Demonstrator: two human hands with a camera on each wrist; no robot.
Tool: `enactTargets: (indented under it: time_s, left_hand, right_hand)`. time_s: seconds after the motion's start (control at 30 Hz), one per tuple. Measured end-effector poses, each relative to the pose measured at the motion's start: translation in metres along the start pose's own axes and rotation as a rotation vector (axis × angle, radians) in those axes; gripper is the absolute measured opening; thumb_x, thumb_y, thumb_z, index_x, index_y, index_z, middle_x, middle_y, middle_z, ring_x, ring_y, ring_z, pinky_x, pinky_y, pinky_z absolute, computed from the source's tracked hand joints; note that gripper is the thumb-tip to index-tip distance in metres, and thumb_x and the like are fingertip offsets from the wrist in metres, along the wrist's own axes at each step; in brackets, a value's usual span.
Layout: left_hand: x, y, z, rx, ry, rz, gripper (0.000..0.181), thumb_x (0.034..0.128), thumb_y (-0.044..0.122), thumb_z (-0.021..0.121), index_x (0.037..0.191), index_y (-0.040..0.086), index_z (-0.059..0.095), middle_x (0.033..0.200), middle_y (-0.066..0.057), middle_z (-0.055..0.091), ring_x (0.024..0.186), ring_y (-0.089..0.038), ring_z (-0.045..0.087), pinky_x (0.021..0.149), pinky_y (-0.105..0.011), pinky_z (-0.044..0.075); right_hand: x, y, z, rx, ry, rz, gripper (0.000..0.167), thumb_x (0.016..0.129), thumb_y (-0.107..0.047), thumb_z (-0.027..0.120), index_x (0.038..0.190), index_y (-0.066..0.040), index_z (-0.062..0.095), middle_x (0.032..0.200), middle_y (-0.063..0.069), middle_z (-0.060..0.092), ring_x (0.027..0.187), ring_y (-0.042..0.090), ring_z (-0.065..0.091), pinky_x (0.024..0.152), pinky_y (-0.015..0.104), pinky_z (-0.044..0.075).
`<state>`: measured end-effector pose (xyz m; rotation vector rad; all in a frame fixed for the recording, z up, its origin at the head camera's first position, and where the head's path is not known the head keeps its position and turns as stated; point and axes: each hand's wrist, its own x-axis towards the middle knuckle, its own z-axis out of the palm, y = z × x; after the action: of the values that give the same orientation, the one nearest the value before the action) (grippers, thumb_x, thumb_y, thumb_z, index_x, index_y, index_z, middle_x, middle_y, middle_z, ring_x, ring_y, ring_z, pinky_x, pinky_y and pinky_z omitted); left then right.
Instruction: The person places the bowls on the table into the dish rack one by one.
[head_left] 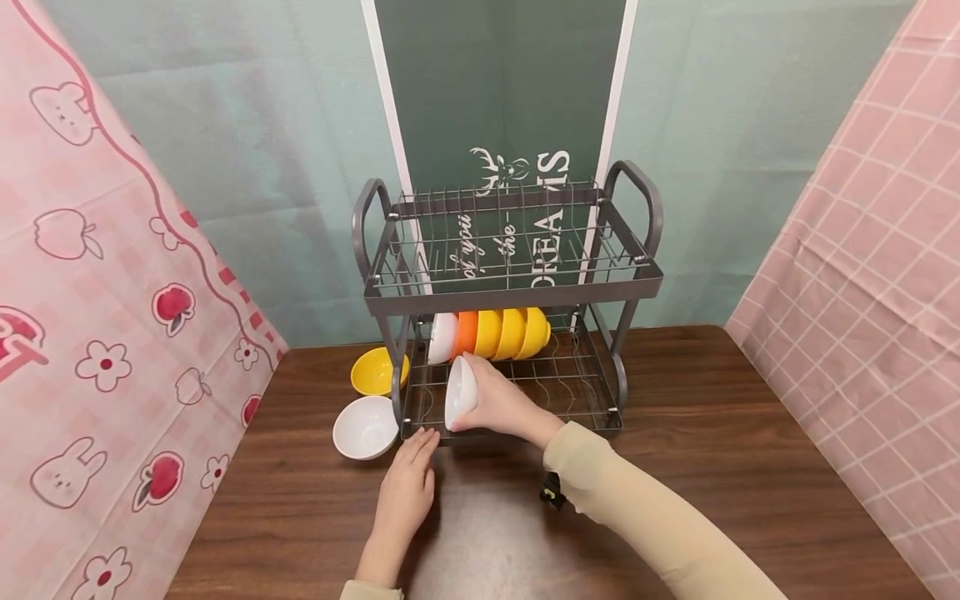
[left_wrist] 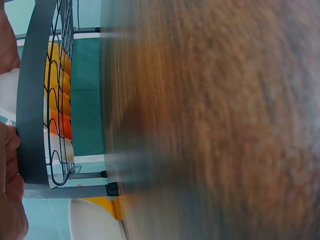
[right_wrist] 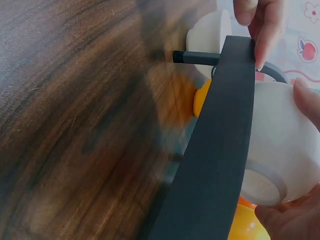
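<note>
My right hand [head_left: 501,400] grips a small white bowl [head_left: 461,393], tilted on its side, over the front left of the dish rack's lower tier. In the right wrist view the bowl [right_wrist: 282,140] sits just behind the rack's dark front rail [right_wrist: 215,135], its foot ring turned to the camera. My left hand [head_left: 408,479] rests its fingertips on that rail near the left corner. Behind the held bowl, a row of bowls stands on edge in the lower tier: a white bowl [head_left: 442,337], an orange bowl [head_left: 466,333] and several yellow bowls [head_left: 512,333].
Left of the dark two-tier rack [head_left: 517,293] a white bowl [head_left: 365,427] and a yellow bowl [head_left: 372,372] lie upright on the wooden table [head_left: 697,450]. A small black object [head_left: 552,490] shows beside the right sleeve. Patterned curtains [head_left: 847,242] border the table.
</note>
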<state>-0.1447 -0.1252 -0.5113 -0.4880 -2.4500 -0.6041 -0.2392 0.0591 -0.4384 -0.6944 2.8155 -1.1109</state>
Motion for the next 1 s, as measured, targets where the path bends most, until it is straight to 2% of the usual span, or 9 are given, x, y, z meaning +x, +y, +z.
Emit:
enactTargets:
  time_s: [0.3,0.43,0.6,0.83,1.0]
  left_hand:
    - [-0.001,0.0,0.001,-0.027,0.007,-0.03,0.048,0.0677,-0.009,0.064,0.114,0.003,0.064,0.119,-0.007,0.063,0.116,-0.025,0.056,0.099,-0.039,0.043]
    - [-0.002,-0.001,0.001,-0.029,0.008,-0.039,0.047,0.0687,-0.009,0.065,0.114,0.003,0.064,0.119,-0.007,0.063,0.116,-0.025,0.055,0.099,-0.039,0.043]
    - [-0.003,-0.001,0.003,-0.036,0.032,-0.028,0.047,0.0679,-0.01,0.065,0.114,0.002,0.064,0.117,-0.007,0.063,0.115,-0.026,0.056,0.097,-0.038,0.044]
    - [-0.002,-0.002,0.006,-0.039,0.051,0.008,0.049,0.0661,-0.01,0.063,0.113,0.002,0.064,0.116,-0.007,0.063,0.114,-0.026,0.056,0.095,-0.035,0.044]
    - [-0.002,-0.002,0.006,-0.048,0.054,0.01,0.048,0.0671,-0.01,0.062,0.113,0.001,0.064,0.115,-0.008,0.063,0.114,-0.027,0.056,0.096,-0.034,0.043]
  right_hand:
    - [0.018,-0.009,0.003,-0.102,0.0,-0.033,0.11,0.057,-0.039,0.085,0.143,-0.004,0.026,0.136,0.01,0.044,0.114,0.022,0.048,0.1,0.035,0.042]
    - [0.025,-0.014,0.008,-0.156,0.001,-0.016,0.111,0.056,-0.041,0.085,0.142,-0.003,0.028,0.138,0.012,0.043,0.118,0.024,0.047,0.101,0.036,0.042]
    - [0.031,-0.023,0.014,-0.206,0.001,0.017,0.11,0.054,-0.044,0.084,0.141,-0.004,0.029,0.136,0.012,0.045,0.115,0.025,0.05,0.098,0.037,0.044]
    - [0.033,-0.029,0.023,-0.225,-0.007,0.044,0.111,0.056,-0.043,0.085,0.143,-0.005,0.028,0.139,0.013,0.043,0.12,0.025,0.048,0.101,0.037,0.042]
    - [0.034,-0.031,0.026,-0.221,-0.001,0.038,0.111,0.056,-0.044,0.084,0.143,-0.004,0.027,0.14,0.013,0.043,0.12,0.025,0.048,0.101,0.037,0.042]
